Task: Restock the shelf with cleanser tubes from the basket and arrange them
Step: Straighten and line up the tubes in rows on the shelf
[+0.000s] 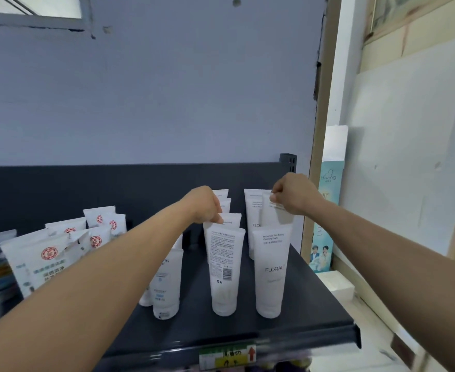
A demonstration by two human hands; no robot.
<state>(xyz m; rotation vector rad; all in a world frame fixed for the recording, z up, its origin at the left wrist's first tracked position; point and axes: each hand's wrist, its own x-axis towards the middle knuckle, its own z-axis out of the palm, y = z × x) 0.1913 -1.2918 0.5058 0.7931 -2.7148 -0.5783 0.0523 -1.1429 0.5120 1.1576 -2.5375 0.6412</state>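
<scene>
Two pinching grips: left hand point(205, 208) atop the left tube point(233, 222), right hand point(294, 195) atop the right tube point(276, 216).

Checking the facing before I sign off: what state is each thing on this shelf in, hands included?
left hand: seemingly pinches front left tube by its top
right hand: pinches second right-row tube by its top
front left tube: upright on cap, back label outward
front right tube: upright on cap, FLORAL front outward
red-logo tubes: leaning, untidy
</scene>
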